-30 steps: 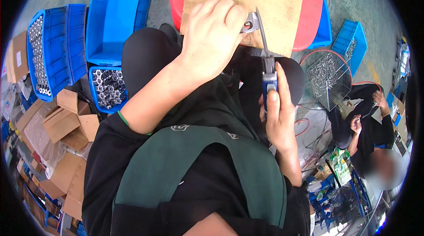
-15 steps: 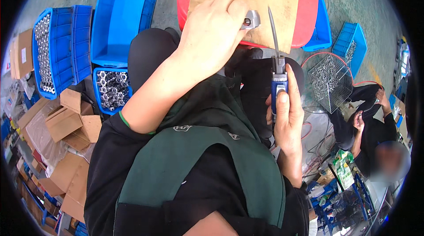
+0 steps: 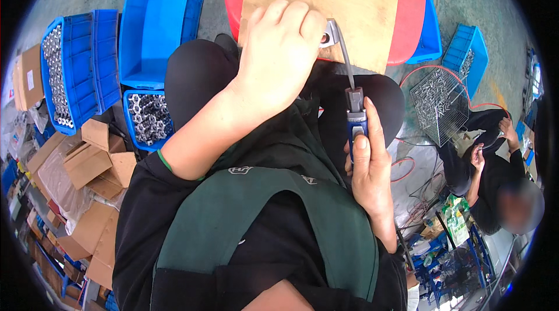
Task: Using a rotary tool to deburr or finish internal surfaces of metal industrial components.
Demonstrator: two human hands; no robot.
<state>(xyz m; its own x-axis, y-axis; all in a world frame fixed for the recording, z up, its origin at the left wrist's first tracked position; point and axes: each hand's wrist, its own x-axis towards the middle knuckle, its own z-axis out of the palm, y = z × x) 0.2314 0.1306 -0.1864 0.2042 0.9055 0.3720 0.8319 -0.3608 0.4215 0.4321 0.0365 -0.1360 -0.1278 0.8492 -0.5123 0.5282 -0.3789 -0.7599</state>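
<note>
My left hand is closed on a small silver metal fitting with a round hole. Only the fitting's right end shows past my fingers; the rest is hidden. It is at the near edge of a brown board on a red stool. My right hand wraps round the blue body of a handheld power file, thumb on top. The file's long thin blade points away from me, its far part lying along the fitting's right edge and seeming to touch it.
At left are a blue crate of metal fittings, a large blue bin, a smaller bin of fittings and cardboard boxes. To the right, a wire basket holds small metal parts near a red hose. Another person sits beyond.
The file has moved left and tilted, bringing its blade from apart to alongside the fitting. My right hand went left and slightly nearer; my left hand still holds the fitting.
</note>
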